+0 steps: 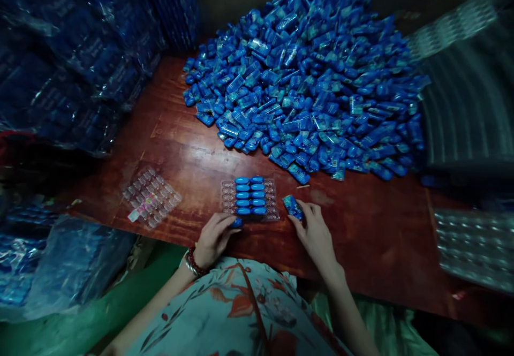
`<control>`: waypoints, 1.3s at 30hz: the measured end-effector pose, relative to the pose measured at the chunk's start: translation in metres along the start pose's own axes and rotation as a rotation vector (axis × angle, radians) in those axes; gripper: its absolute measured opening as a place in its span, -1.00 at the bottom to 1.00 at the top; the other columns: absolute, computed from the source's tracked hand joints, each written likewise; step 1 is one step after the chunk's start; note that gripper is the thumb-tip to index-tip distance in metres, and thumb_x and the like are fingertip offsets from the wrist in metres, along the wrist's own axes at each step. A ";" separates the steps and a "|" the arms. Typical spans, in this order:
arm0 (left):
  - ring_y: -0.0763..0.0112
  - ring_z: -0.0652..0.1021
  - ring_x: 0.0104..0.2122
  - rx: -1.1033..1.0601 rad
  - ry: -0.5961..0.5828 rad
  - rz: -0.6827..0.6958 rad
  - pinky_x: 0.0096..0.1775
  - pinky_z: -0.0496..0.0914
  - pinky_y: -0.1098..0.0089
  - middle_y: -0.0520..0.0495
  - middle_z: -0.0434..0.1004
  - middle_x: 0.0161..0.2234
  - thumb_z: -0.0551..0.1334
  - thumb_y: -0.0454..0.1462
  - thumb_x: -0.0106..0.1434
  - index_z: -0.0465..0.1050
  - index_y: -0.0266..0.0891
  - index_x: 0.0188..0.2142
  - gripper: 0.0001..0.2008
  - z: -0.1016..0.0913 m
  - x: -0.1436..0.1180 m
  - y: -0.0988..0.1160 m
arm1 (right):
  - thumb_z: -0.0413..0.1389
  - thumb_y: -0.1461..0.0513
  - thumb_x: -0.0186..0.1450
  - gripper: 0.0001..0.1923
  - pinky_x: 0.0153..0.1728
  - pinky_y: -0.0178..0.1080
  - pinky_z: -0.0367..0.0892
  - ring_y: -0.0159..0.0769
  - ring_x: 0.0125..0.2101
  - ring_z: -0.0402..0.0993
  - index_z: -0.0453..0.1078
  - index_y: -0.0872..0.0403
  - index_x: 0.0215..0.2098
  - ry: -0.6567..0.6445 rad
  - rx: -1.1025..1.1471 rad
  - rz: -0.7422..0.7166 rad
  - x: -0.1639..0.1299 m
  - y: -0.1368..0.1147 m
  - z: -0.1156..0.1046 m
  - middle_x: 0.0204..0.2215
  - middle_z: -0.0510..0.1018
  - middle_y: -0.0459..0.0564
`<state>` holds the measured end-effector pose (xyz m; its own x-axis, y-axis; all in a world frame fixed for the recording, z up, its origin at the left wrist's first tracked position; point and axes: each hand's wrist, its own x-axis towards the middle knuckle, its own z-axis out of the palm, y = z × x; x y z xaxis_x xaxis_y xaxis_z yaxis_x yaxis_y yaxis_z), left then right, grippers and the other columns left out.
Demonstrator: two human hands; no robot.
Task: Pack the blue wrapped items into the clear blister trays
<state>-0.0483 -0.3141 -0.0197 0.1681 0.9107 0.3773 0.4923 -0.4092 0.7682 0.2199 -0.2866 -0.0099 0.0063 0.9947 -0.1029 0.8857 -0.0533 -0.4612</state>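
Observation:
A clear plastic tray (pixel 227 198) lies on the wooden table in front of me. Its two middle columns hold blue oval pieces (pixel 242 196), while the outer columns show bare hollows. At the tray's lower left edge, my left hand (pixel 213 238) is closed on a small blue piece (pixel 237 222), mostly covered by the fingers. To the right of the tray my right hand (pixel 317 230) pinches a blue packet (pixel 293 207) with a printed top, held tilted just above or on the table; I cannot tell which.
A big heap of blue packets (pixel 305 88) covers the back of the table (pixel 168 110). Another clear tray (pixel 152 198) with a pink label lies left. Plastic-wrapped blue stacks (pixel 72 51) rise at far left. Stacked clear trays (pixel 466 104) and a further tray (pixel 477 246) are at right.

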 end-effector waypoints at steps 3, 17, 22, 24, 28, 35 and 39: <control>0.38 0.48 -0.19 0.128 -0.030 0.143 -0.21 0.45 0.36 -0.14 0.45 -0.18 0.11 -0.45 0.23 0.25 -0.13 0.03 -0.61 0.009 -0.001 -0.011 | -0.08 0.11 0.31 -0.62 -0.18 -0.14 0.35 -0.15 -0.14 0.36 0.26 0.05 0.05 0.035 0.027 -0.036 0.012 0.001 -0.002 -0.13 0.35 0.09; 0.43 0.53 -0.21 0.203 -0.140 0.249 -0.20 0.47 0.45 -0.13 0.50 -0.20 0.05 -0.38 0.31 0.21 -0.21 0.08 -0.66 0.006 0.013 -0.019 | -0.01 -0.03 0.21 -0.53 -0.24 -0.13 0.27 -0.10 -0.17 0.33 0.30 0.10 -0.05 0.232 0.017 0.165 0.089 0.012 0.005 -0.16 0.35 0.14; 0.43 0.56 -0.27 0.242 -0.126 0.178 -0.25 0.48 0.49 -0.11 0.54 -0.26 0.05 -0.34 0.32 0.28 -0.25 0.00 -0.74 0.003 0.016 -0.015 | 0.07 -0.02 0.13 -0.60 -0.26 -0.15 0.29 -0.20 -0.32 0.38 0.28 0.09 -0.20 0.292 0.280 0.205 0.086 0.023 0.007 -0.33 0.44 0.01; 0.43 0.56 -0.27 0.238 -0.143 0.192 -0.25 0.49 0.49 -0.12 0.54 -0.26 0.05 -0.33 0.32 0.29 -0.25 -0.02 -0.75 -0.001 0.017 -0.014 | 0.08 0.00 0.16 -0.63 -0.28 -0.18 0.32 -0.24 -0.36 0.41 0.28 0.07 -0.20 0.334 0.422 0.203 0.068 0.024 0.002 -0.35 0.47 -0.02; 0.43 0.54 -0.23 0.249 -0.229 0.194 -0.22 0.48 0.46 -0.13 0.52 -0.22 0.02 -0.34 0.33 0.28 -0.23 -0.01 -0.75 -0.006 0.021 -0.015 | 0.03 0.08 0.25 -0.71 -0.24 -0.21 0.38 -0.27 -0.30 0.47 0.32 0.06 -0.13 0.244 0.547 0.090 0.018 0.007 -0.007 -0.24 0.51 0.01; 0.41 0.47 -0.22 0.306 -0.380 0.317 -0.23 0.44 0.40 -0.14 0.44 -0.19 0.00 -0.38 0.33 0.30 -0.20 -0.05 -0.76 -0.004 0.026 -0.022 | -0.10 0.31 0.34 -0.70 -0.10 -0.21 0.36 -0.29 -0.13 0.43 0.24 0.06 0.02 -0.053 0.272 -0.421 -0.017 -0.033 0.016 -0.13 0.49 0.05; 0.38 0.44 -0.13 0.338 -0.345 0.300 -0.17 0.44 0.36 -0.16 0.37 -0.10 0.00 -0.38 0.33 0.22 -0.16 0.08 -0.66 -0.004 0.021 -0.018 | -0.14 0.41 0.30 -0.66 -0.21 -0.22 0.37 -0.25 -0.22 0.41 0.27 0.12 -0.01 -0.076 -0.112 -0.586 -0.010 -0.051 0.012 -0.19 0.47 0.09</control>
<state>-0.0574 -0.2881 -0.0236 0.5845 0.7461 0.3189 0.6163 -0.6639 0.4236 0.1692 -0.2945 0.0046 -0.5274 0.8463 0.0754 0.7750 0.5155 -0.3655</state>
